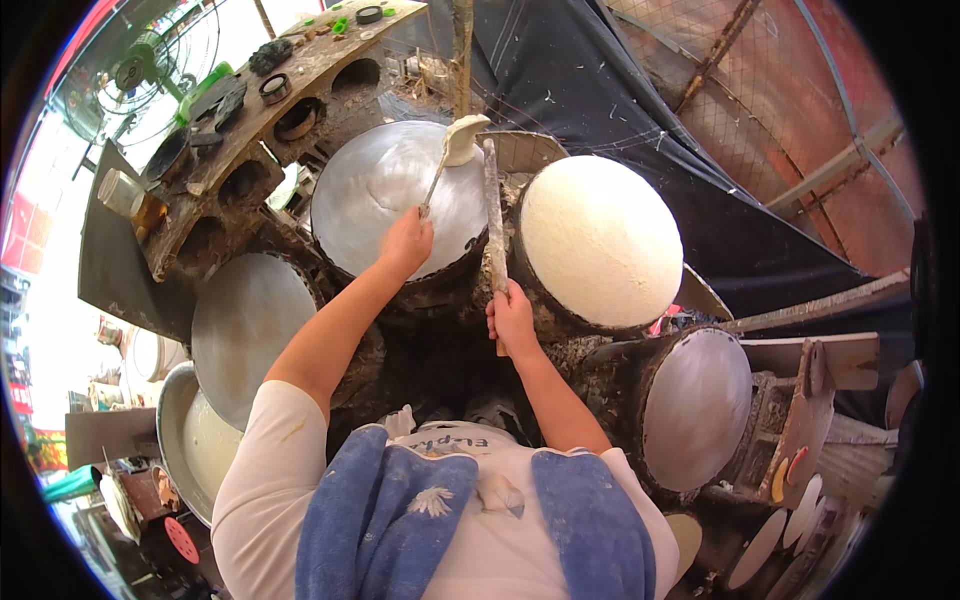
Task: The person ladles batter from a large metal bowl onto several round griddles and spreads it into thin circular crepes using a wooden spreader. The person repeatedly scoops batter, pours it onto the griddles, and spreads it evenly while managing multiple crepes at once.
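My left hand [407, 242] grips the thin handle of a ladle [462, 140], whose head is coated with pale batter. The ladle is over the far edge of a round metal griddle [360, 202], which looks bare. In my right hand [513, 318] is a long flat wooden stick [494, 217], pointing away from me and crusted with dried batter. It passes between that griddle and a second one on the right, which is covered by a thin round sheet of pale batter [600, 240].
Two more round metal griddles flank me, one at left [251, 337] and one at right [697, 409]. A large basin of batter [199, 450] sits by my left elbow. A soot-stained shelf with holes [247, 176] runs along the far left. Black sheeting [592, 90] hangs behind.
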Demonstrator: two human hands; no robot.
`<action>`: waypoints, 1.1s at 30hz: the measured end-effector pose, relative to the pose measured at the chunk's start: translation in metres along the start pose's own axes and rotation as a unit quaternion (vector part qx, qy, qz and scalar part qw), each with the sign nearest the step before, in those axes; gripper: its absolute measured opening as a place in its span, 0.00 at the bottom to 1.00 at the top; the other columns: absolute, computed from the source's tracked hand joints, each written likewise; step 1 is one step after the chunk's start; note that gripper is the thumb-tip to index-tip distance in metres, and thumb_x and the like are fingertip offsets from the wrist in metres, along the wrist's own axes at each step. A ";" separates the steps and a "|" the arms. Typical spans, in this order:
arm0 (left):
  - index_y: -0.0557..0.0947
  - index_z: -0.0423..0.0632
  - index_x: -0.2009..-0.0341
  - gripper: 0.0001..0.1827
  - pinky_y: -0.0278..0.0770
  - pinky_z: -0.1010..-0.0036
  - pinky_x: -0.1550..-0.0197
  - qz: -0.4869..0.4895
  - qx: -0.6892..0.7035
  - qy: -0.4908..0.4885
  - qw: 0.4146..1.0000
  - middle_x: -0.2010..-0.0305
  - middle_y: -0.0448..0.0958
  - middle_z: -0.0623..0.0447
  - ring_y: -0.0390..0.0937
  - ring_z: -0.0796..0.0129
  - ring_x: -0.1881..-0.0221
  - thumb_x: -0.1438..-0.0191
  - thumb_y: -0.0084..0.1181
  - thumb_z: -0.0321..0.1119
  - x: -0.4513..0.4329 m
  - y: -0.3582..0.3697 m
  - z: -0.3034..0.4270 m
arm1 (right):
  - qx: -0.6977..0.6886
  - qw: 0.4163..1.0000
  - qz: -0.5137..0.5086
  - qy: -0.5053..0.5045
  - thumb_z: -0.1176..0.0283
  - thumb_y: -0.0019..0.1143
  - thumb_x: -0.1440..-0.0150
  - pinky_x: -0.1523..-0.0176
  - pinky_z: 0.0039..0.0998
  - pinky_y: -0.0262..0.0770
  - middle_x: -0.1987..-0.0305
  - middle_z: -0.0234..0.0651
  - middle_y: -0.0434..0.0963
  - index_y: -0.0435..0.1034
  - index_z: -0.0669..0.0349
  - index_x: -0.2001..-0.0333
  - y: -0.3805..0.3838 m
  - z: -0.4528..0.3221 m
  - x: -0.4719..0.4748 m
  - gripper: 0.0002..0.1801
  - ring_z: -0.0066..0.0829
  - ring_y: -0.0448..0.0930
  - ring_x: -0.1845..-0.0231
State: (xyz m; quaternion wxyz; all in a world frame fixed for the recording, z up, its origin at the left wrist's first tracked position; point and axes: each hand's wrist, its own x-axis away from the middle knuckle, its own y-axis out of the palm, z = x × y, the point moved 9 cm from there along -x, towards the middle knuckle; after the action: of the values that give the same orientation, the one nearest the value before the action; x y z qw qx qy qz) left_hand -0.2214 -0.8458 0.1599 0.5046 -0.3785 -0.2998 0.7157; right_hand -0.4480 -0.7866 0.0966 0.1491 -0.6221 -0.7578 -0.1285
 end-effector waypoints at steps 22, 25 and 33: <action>0.67 0.57 0.42 0.26 0.73 0.59 0.69 0.073 -0.161 -0.090 0.980 0.63 0.70 0.45 0.75 0.50 0.70 0.48 0.52 0.38 -0.001 -0.057 -0.071 | 0.240 0.951 0.050 -0.190 0.74 0.40 0.44 0.60 0.40 0.70 0.64 0.54 0.73 0.62 0.66 0.46 0.057 -0.043 -0.064 0.21 0.48 0.74 0.63; 0.65 0.58 0.41 0.27 0.72 0.59 0.69 0.092 -0.129 -0.120 0.980 0.63 0.69 0.46 0.75 0.50 0.69 0.46 0.51 0.40 0.005 -0.065 -0.082 | 0.262 0.937 0.090 -0.214 0.75 0.41 0.45 0.54 0.45 0.70 0.61 0.59 0.74 0.64 0.65 0.49 0.048 -0.046 -0.059 0.19 0.57 0.74 0.58; 0.70 0.51 0.46 0.23 0.72 0.62 0.63 0.179 0.021 -0.123 0.976 0.62 0.73 0.46 0.74 0.52 0.64 0.47 0.53 0.40 0.008 -0.086 -0.080 | 0.284 0.923 0.103 -0.236 0.73 0.39 0.46 0.57 0.38 0.71 0.62 0.55 0.76 0.68 0.62 0.50 0.050 -0.072 -0.085 0.19 0.51 0.77 0.61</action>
State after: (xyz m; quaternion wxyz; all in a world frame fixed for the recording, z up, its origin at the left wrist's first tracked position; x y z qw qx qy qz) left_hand -0.1135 -0.8075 0.1849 0.3353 -0.3248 -0.2715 0.8416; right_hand -0.3790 -0.8810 0.1307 0.1484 -0.6404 -0.7076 0.2591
